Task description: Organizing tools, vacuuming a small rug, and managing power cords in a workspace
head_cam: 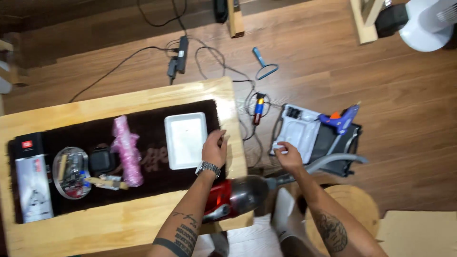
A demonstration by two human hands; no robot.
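1. Your right hand (287,156) pinches a small white piece, held over the floor beside the white pad (297,132) and blue glue gun (343,117).
2. Your left hand (214,149) rests loosely curled, holding nothing, at the white tray's (185,139) right edge on the tabletop (119,223).
3. Judging by this, the tray sits empty; nothing has been placed in it yet.
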